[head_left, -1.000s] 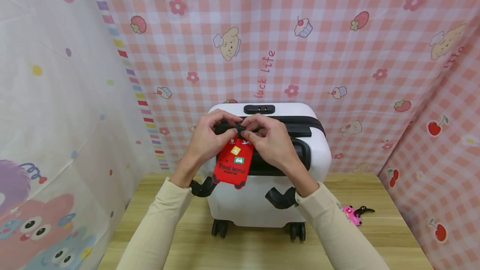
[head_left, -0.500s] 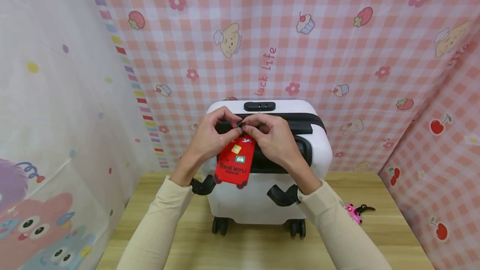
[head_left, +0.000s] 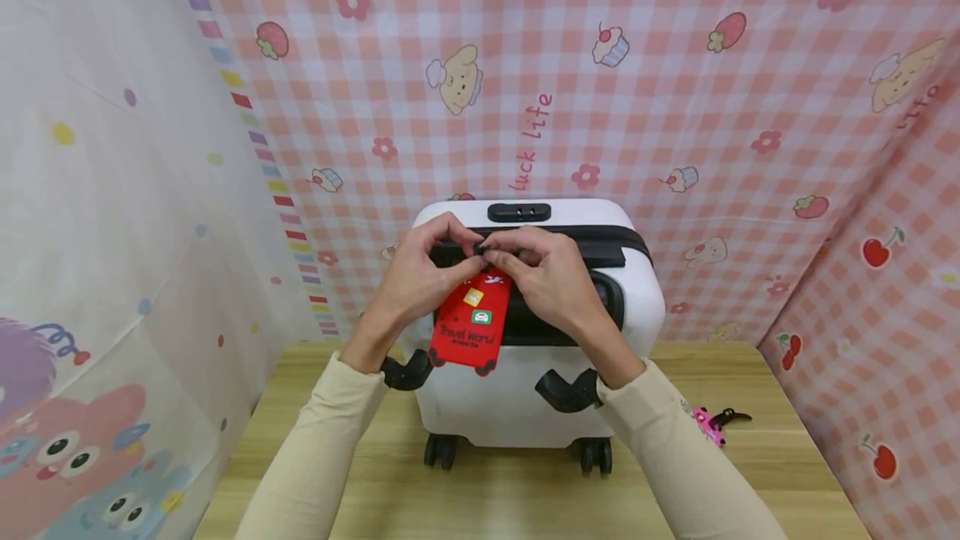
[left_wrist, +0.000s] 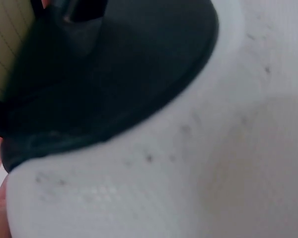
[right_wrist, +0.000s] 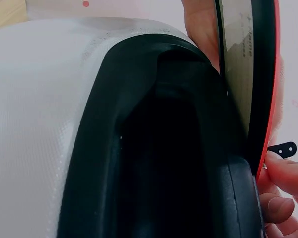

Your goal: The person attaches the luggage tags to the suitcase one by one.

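Note:
A red suitcase-shaped luggage tag (head_left: 472, 323), printed "Travel World", hangs in front of the white suitcase (head_left: 495, 398). Its black strap (head_left: 481, 249) is pinched from the left by my left hand (head_left: 416, 273) and from the right by my right hand (head_left: 551, 277), thumbs and index fingertips nearly meeting. In the right wrist view the tag (right_wrist: 271, 89) appears edge-on beside the black side handle (right_wrist: 139, 114), and a holed strap end (right_wrist: 284, 149) sticks out past the fingertips (right_wrist: 283, 168). Whether the strap is fastened is hidden by the fingers.
A pink tag (head_left: 707, 426) with a black strap lies on the wooden table (head_left: 720, 490) at right. The suitcase stands on black wheels (head_left: 596, 457), a black combination lock (head_left: 519, 213) on its far side. A pink checked cloth (head_left: 570, 123) hangs close behind.
Both hands keep pinching the strap, their fingertips shifting only slightly. The red tag has swung a little to the right. The head view has tilted slightly.

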Available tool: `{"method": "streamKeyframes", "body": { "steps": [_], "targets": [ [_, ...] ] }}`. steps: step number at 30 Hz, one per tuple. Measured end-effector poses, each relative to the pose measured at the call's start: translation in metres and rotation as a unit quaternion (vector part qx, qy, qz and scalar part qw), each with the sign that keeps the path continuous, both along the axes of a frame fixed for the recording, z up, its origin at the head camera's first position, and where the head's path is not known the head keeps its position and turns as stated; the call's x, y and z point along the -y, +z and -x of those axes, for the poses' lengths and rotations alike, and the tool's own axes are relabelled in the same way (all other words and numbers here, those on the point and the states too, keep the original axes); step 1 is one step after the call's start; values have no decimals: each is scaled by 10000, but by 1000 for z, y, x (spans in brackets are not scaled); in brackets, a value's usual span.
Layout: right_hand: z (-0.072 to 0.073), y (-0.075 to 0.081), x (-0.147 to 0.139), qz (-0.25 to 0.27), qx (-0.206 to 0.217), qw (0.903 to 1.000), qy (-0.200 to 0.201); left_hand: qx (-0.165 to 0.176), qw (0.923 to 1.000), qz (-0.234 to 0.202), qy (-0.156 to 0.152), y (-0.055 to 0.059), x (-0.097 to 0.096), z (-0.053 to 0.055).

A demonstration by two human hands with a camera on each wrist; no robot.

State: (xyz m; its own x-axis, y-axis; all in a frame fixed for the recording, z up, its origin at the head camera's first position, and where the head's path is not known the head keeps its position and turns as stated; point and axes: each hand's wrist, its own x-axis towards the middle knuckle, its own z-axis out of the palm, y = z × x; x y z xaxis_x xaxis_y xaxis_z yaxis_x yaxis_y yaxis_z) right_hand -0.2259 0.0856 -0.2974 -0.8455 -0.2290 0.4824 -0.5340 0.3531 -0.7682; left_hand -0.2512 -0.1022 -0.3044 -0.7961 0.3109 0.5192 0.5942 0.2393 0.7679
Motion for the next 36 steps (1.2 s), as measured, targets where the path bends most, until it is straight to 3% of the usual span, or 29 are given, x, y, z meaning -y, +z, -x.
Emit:
{"method": "streamKeyframes", "body": {
  "steps": [8,13,19,30,36],
  "targets": [
    [2,-1,-2,14,-345,9993,163,160,9997,-57,160,0,-1,0],
    [4,0,-5,332,-85,9983,477,219,9993,140,282,3,-1,-1],
    [3,0,-8,459,70,9972,581,332,9984,343,311,7,-3,-1],
    [3,-1,-9,525,20,9969,589,401,9978,374,377,7,-3,-2],
    [3,-1,-8,652,425,9937,805,306,9984,250,399,2,-2,-1]
  ]
}}
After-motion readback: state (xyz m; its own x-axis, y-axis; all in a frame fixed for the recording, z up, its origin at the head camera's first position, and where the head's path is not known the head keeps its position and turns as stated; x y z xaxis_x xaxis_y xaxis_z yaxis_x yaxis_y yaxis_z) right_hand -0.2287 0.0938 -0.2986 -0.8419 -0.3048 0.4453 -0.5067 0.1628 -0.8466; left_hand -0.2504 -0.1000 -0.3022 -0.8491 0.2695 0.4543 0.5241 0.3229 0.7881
